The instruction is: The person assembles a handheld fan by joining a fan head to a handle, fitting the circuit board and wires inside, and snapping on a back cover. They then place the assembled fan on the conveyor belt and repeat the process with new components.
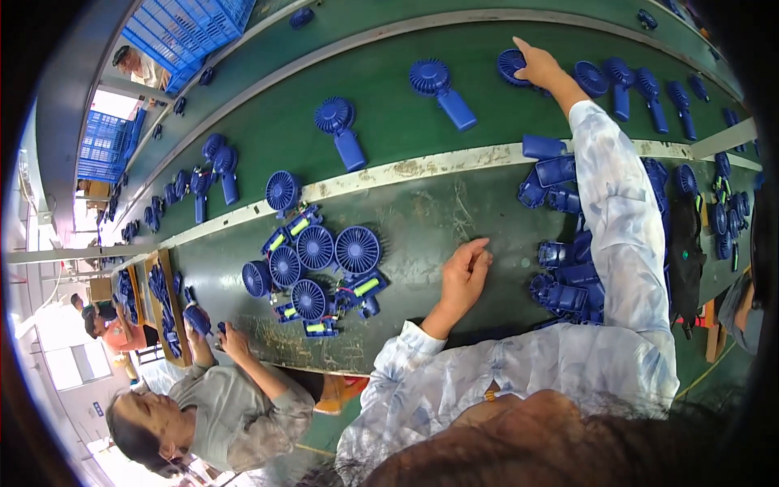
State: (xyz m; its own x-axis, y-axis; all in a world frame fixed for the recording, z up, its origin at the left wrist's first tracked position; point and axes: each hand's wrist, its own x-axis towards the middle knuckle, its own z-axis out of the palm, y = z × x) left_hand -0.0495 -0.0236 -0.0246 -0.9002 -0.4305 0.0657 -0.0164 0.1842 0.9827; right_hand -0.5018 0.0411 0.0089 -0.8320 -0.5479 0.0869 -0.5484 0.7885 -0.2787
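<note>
My right hand (540, 66) reaches far across to the green conveyor belt (381, 122), its thumb and fingers on a blue handheld fan (510, 65). The fan's round grille shows, while its handle is hidden by my hand. Above the dark worktable (422, 211), my left hand (466, 276) has its fingers curled together, and I see nothing in them. To its left lies a group of open fan assemblies (315, 247) with round grilles and yellow-green batteries. Blue plastic housing parts (572, 272) are heaped on the table beneath and beside my right arm.
Finished-looking fans (430, 77) lie spaced along the belt. A pale, worn rail (389, 178) divides belt from table. At the left a co-worker (235, 414) holds a blue fan piece (196, 318). Blue crates (182, 36) stand beyond the belt. A dark cloth item (686, 252) hangs at the right.
</note>
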